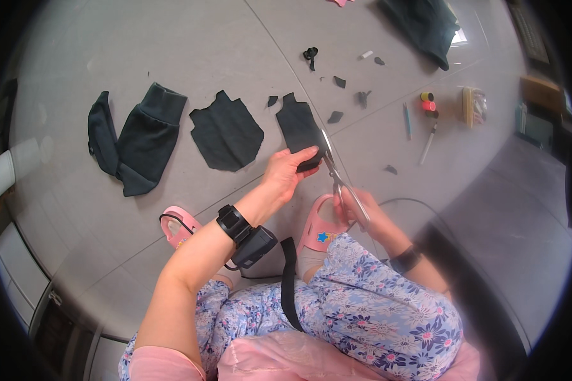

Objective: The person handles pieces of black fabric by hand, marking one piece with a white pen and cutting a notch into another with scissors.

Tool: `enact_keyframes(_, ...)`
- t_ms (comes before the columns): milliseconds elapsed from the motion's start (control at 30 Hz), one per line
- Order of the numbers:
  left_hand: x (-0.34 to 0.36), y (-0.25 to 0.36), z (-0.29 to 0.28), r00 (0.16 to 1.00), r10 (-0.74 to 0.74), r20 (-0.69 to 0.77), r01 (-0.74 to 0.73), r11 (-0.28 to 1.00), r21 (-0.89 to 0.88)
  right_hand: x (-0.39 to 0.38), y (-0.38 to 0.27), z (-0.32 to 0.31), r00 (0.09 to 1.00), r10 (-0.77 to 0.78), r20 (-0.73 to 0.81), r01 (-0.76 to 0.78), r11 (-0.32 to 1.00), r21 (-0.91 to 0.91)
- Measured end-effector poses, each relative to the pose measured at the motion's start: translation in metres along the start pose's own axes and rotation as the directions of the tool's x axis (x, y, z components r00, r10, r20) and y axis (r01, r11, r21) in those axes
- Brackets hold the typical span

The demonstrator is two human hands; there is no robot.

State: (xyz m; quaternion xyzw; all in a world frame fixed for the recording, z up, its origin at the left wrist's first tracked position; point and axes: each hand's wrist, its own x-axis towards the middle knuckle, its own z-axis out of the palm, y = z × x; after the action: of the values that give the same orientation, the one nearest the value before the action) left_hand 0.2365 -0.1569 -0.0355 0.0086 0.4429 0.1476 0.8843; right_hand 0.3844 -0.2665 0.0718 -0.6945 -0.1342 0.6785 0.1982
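Note:
My left hand pinches the lower end of a dark fabric piece, thumb on top and fingers beneath. In my right hand are metal scissors, their blades pointing away from me along the right edge of that piece. Whether the blades are parted is hard to make out. Left of the held piece lies a wider cut fabric panel with notched upper corners. Farther left is a folded dark garment part with a ribbed band at its top. A small fabric scrap rests between the panel and the held piece.
Dark scraps are scattered on the tiled floor beyond the scissors. To the right are thread spools, a blue pencil, a white pen-like tool and a small packet. More dark cloth lies at the far right.

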Motion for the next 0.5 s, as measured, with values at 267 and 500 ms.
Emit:
enact_keyframes(267, 0.0059, -0.0083, -0.0069, 0.999, -0.047, 0.009, 0.047, 0.999, -0.028, 0.0005, 0.0057, 0.0093, 0.999, -0.012, -0.032, 0.015, 0.995, 0.097)
enact_keyframes(500, 0.0066, -0.0081, -0.0038, 0.999, -0.052, 0.004, 0.052, 0.998, -0.041, -0.0004, 0.0043, 0.0085, 0.995, -0.012, -0.104, 0.012, 1.000, -0.007)
